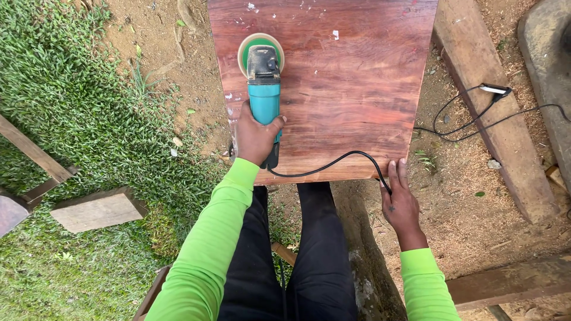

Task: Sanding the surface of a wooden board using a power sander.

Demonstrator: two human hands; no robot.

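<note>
Bright green sleeves run down from under the camera to both of my hands, with my black trousers [297, 261] between them. My left hand [254, 138] is wrapped tight around the teal body of the angle grinder [264, 95], gripping near its tail so that the round sanding disc [260, 49] lies flat on the reddish wooden board [351, 83], toward its left side and well up from the near edge. My right hand [399, 202] sits at the board's near right corner, fingers mostly extended along the edge, and seems to pinch the black power cord [333, 163] there; I judge this keeps the cord off the surface and away from the disc. From the grinder's tail the cord loops across the near edge of the board to that hand. More black cable [470, 119] lies on the sawdust-strewn dirt to the right, crossing a rough plank [499, 131]. Grass [77, 119] covers the ground to the left, with a small wooden block [98, 209] lying in it.
</note>
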